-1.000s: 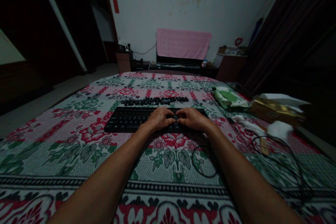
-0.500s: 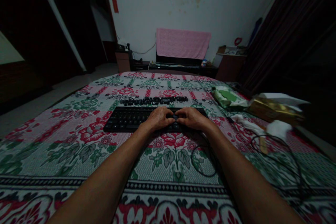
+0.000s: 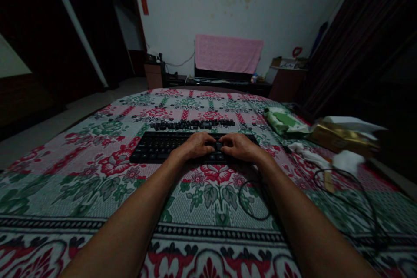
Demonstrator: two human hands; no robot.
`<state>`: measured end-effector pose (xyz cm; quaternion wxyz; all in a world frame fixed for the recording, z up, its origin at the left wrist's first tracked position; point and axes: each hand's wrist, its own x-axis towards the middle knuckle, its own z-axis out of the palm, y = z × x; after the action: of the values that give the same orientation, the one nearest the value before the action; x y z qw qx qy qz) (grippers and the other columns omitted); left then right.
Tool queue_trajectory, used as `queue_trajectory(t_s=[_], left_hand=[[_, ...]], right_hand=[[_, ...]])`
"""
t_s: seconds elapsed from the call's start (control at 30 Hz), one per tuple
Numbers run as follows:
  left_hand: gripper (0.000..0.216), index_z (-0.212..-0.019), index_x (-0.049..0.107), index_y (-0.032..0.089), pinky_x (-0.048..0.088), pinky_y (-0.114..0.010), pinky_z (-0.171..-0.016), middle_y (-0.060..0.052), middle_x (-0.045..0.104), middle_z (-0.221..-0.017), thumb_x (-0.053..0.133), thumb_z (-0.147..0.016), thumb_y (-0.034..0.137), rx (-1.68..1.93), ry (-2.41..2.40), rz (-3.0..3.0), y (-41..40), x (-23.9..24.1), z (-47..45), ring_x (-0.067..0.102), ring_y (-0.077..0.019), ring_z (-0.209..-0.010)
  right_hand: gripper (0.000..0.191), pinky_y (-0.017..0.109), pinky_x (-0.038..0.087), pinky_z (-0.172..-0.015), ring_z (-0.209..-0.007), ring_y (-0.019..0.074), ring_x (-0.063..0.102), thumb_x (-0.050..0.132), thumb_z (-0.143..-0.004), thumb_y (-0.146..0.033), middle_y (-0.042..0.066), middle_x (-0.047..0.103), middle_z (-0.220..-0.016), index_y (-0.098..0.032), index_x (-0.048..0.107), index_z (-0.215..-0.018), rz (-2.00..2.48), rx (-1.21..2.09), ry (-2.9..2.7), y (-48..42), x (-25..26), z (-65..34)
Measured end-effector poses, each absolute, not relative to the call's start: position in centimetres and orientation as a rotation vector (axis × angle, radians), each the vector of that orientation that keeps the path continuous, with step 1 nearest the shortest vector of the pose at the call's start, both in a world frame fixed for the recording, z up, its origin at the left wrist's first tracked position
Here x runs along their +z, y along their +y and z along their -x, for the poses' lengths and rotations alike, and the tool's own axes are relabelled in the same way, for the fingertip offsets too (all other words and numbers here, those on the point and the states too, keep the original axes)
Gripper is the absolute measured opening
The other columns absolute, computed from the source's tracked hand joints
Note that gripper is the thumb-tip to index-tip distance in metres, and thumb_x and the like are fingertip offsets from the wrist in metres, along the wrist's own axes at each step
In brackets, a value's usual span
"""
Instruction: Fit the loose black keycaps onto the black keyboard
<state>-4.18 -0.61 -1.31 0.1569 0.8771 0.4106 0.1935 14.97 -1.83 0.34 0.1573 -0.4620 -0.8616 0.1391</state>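
A black keyboard (image 3: 156,148) lies lengthwise on the flowered tablecloth. My left hand (image 3: 199,144) rests over its right half, thumb and forefinger curled toward the middle. Facing it, my right hand (image 3: 239,145) is bent the same way. Between the fingertips of both hands sits a small dark keycap (image 3: 218,146), at the keyboard's surface; dim light blurs its edges. My other fingers and part of the keys are hidden under the hands. Just behind the keyboard, several loose black keycaps (image 3: 192,125) lie in a rough row.
A black cable (image 3: 254,218) loops near my right forearm. To the right lie a green-and-white packet (image 3: 286,121), a gold box (image 3: 342,137) and crumpled white tissue (image 3: 348,161). A pink cloth (image 3: 228,53) hangs by the far wall.
The view has shifted slightly, so everything appears a little further right. Both hands keep nearly the same place on the keyboard, with only small movement at the fingertips.
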Motion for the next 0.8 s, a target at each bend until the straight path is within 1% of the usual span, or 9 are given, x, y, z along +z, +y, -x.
queue_trajectory(t_s=[0.13, 0.27, 0.47, 0.67, 0.8], left_hand=[[0.036, -0.102, 0.058, 0.021, 0.04, -0.021, -0.077, 0.0, 0.061, -0.098, 0.052, -0.067, 0.026, 0.502, 1.16, -2.42, -0.85, -0.72, 4.35, 0.054, -0.0137, -0.087], [0.037, -0.103, 0.058, 0.02, 0.04, -0.021, -0.078, -0.001, 0.061, -0.1, 0.053, -0.067, 0.026, 0.507, 1.179, -2.399, -0.91, -0.63, 4.34, 0.054, -0.014, -0.089], [0.037, -0.102, 0.058, 0.021, 0.041, -0.021, -0.075, 0.0, 0.061, -0.098, 0.052, -0.067, 0.028, 0.531, 1.188, -2.449, -0.4, -1.38, 4.32, 0.055, -0.0137, -0.086], [0.033, -0.1, 0.059, 0.022, 0.041, -0.021, -0.074, 0.0, 0.061, -0.095, 0.049, -0.069, 0.03, 0.55, 1.19, -2.508, -0.54, -1.31, 4.19, 0.055, -0.014, -0.085], [0.031, -0.096, 0.06, 0.022, 0.04, -0.022, -0.072, 0.0, 0.062, -0.091, 0.048, -0.07, 0.032, 0.547, 1.227, -2.524, -0.84, -1.14, 3.93, 0.055, -0.0142, -0.082]], right_hand=[[0.027, 0.019, 0.032, -0.051, -0.059, 0.01, 0.05, 0.05, -0.069, -0.026, 0.001, 0.062, -0.07, -0.016, 0.061, -0.092, 1.342, 0.434, -2.465, -1.95, 0.48, -14.85], [0.028, 0.019, 0.031, -0.051, -0.058, 0.01, 0.049, 0.051, -0.069, -0.029, 0.001, 0.061, -0.07, -0.017, 0.062, -0.092, 1.355, 0.421, -2.469, -1.96, 0.49, -14.73], [0.026, 0.02, 0.031, -0.051, -0.058, 0.0099, 0.048, 0.049, -0.07, -0.027, 0.002, 0.061, -0.07, -0.017, 0.062, -0.089, 1.327, 0.305, -2.515, -1.91, 0.33, -14.71], [0.028, 0.02, 0.031, -0.053, -0.06, 0.011, 0.049, 0.049, -0.07, -0.027, 0.002, 0.061, -0.073, -0.018, 0.06, -0.094, 1.347, 0.261, -2.526, -1.95, 0.33, -14.73], [0.023, 0.021, 0.03, -0.053, -0.061, 0.0116, 0.05, 0.049, -0.07, -0.025, 0.003, 0.061, -0.073, -0.018, 0.061, -0.088, 1.345, 0.179, -2.563, -2.27, 0.6, -14.26]])
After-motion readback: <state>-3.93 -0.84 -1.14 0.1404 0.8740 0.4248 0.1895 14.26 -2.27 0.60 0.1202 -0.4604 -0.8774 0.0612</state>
